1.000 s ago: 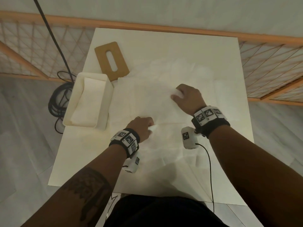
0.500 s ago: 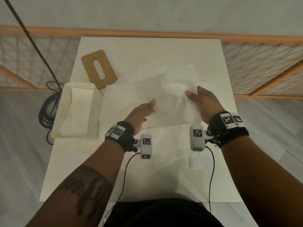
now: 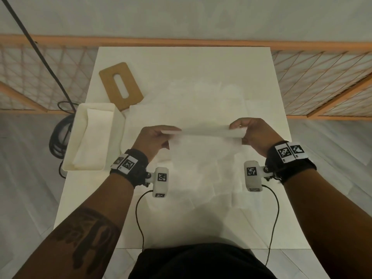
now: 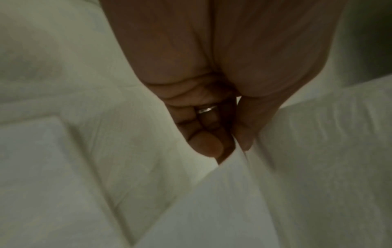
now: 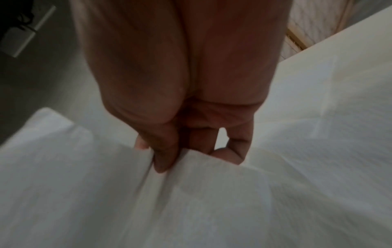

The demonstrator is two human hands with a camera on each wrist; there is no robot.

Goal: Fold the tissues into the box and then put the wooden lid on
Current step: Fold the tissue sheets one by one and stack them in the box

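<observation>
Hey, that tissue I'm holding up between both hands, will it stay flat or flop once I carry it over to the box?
Likely floppy: the tissue sags between the left hand and right hand. Probably very light, since fingertip pinches alone hold it. It may drape or crumple at the box unless both ends are supported.

1. Left hand (image 3: 154, 140) is raised at 9 o'clock, thumb and curled fingers (image 4: 206, 147) pinching shut.
2. Right hand (image 3: 254, 133) is level at 3 o'clock, pinching likewise.
3. Both forearms reach forward, wrists banded.
</observation>
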